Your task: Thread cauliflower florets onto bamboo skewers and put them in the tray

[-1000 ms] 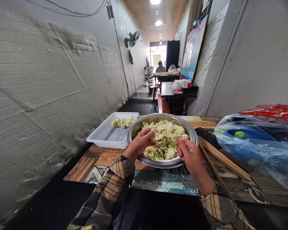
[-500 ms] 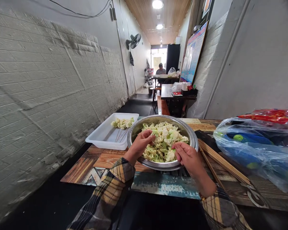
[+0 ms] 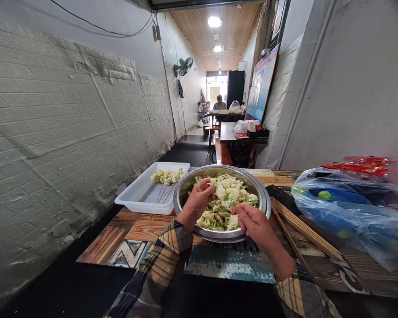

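Observation:
A metal bowl (image 3: 265, 194) full of cauliflower florets (image 3: 215, 216) stands before me on the table. Over it my left hand (image 3: 199, 201) is closed, thumb and fingertips pinching a pale green cauliflower piece (image 3: 214, 182). My right hand (image 3: 252, 220) is closed over the bowl's right side, pinching a thin wooden skewer that its fingers mostly hide. Cauliflower lies between the two hands; I cannot tell how much of it is on the skewer. To the left, a white plastic tray (image 3: 128, 201) holds skewered cauliflower (image 3: 167, 176), with the sticks pointing toward me.
A bundle of wooden skewers (image 3: 307, 227) lies right of the bowl. Beside it are a clear plastic bag (image 3: 348, 212) with blue and green contents and a red packet (image 3: 360, 165). A brick-patterned wall (image 3: 69, 132) runs along the left. A person (image 3: 220, 104) sits far back at another table.
My right hand has shifted slightly left, closer to my left hand. The camera view has tilted up a little, so the bowl and table appear lower. Both hands keep their pinch.

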The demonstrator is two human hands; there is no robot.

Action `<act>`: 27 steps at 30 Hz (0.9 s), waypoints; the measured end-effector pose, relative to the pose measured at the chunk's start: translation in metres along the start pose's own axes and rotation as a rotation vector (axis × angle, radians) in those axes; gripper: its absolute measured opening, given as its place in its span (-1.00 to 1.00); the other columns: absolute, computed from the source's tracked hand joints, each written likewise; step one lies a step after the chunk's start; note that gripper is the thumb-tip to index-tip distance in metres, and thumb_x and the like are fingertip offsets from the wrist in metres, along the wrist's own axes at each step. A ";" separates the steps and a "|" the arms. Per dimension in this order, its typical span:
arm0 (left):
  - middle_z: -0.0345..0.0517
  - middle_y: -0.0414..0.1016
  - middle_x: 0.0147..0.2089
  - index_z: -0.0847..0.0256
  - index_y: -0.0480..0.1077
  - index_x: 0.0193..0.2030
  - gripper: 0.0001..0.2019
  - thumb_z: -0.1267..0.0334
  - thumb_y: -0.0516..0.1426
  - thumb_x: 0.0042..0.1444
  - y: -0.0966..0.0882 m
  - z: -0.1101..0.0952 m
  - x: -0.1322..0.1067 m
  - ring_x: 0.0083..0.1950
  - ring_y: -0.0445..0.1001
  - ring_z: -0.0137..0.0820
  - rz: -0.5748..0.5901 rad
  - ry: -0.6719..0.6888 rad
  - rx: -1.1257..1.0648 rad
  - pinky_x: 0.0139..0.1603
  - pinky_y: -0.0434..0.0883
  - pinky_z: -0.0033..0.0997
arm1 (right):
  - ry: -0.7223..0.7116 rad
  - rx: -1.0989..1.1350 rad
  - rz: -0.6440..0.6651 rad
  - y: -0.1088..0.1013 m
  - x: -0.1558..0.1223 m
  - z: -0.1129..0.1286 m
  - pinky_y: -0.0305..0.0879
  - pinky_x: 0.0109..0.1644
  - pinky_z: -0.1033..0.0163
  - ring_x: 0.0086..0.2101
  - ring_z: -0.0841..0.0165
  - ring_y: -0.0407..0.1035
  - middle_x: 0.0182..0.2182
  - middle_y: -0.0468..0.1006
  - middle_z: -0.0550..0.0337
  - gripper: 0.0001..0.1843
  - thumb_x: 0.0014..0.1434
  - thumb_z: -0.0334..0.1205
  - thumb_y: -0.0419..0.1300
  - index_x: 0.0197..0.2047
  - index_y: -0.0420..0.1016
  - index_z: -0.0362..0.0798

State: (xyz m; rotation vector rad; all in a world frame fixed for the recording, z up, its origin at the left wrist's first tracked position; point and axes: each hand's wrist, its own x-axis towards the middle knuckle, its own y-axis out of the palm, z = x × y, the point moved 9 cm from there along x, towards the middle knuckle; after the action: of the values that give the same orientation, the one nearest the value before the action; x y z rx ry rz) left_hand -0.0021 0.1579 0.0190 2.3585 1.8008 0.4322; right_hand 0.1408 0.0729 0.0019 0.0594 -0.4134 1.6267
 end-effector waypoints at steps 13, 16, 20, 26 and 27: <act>-0.35 0.30 -0.54 0.24 0.30 -0.43 -0.75 0.22 0.29 -0.17 -0.013 -0.001 -0.001 -0.54 0.25 -0.60 -0.140 0.075 0.090 -0.49 0.22 -0.58 | -0.022 -0.059 0.007 0.000 0.000 0.005 0.04 -0.61 0.37 -0.71 0.48 0.12 -0.73 0.26 0.38 -0.57 0.29 0.11 -0.04 -0.33 0.43 -0.05; -0.37 0.30 -0.54 0.24 0.31 -0.39 -0.64 0.17 0.36 -0.26 -0.016 0.003 -0.002 -0.55 0.26 -0.62 -0.181 0.014 -0.056 -0.50 0.23 -0.60 | -0.024 -0.072 0.025 0.003 0.000 0.005 0.04 -0.61 0.37 -0.71 0.48 0.13 -0.74 0.26 0.37 -0.57 0.29 0.09 -0.04 -0.35 0.44 -0.04; -0.38 0.29 -0.58 0.25 0.43 -0.30 -0.58 0.16 0.40 -0.32 -0.013 0.006 -0.006 -0.57 0.25 -0.63 -0.183 -0.037 -0.123 -0.51 0.23 -0.59 | -0.014 -0.094 0.046 0.006 0.001 0.004 0.06 -0.60 0.37 -0.71 0.47 0.14 -0.74 0.27 0.37 -0.57 0.30 0.09 -0.04 -0.36 0.44 -0.03; -0.36 0.31 -0.58 0.28 0.48 -0.32 -0.64 0.22 0.40 -0.31 -0.002 0.007 -0.013 -0.55 0.28 -0.64 -0.138 -0.062 -0.241 -0.47 0.28 -0.59 | -0.021 -0.097 -0.009 0.004 0.003 0.000 0.05 -0.59 0.36 -0.71 0.46 0.13 -0.75 0.26 0.37 -0.59 0.30 0.07 -0.03 -0.35 0.43 -0.03; -0.35 0.32 -0.57 0.28 0.49 -0.32 -0.64 0.24 0.40 -0.31 -0.002 0.007 -0.013 -0.54 0.29 -0.63 -0.138 -0.059 -0.251 -0.46 0.29 -0.58 | -0.022 -0.097 -0.014 0.004 0.003 -0.001 0.05 -0.59 0.36 -0.70 0.46 0.13 -0.75 0.25 0.37 -0.60 0.30 0.07 -0.03 -0.35 0.43 -0.03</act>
State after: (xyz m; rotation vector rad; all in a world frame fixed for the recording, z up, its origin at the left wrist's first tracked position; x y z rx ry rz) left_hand -0.0055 0.1463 0.0101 2.0463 1.7546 0.5298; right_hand 0.1368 0.0763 0.0013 0.0072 -0.5078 1.5912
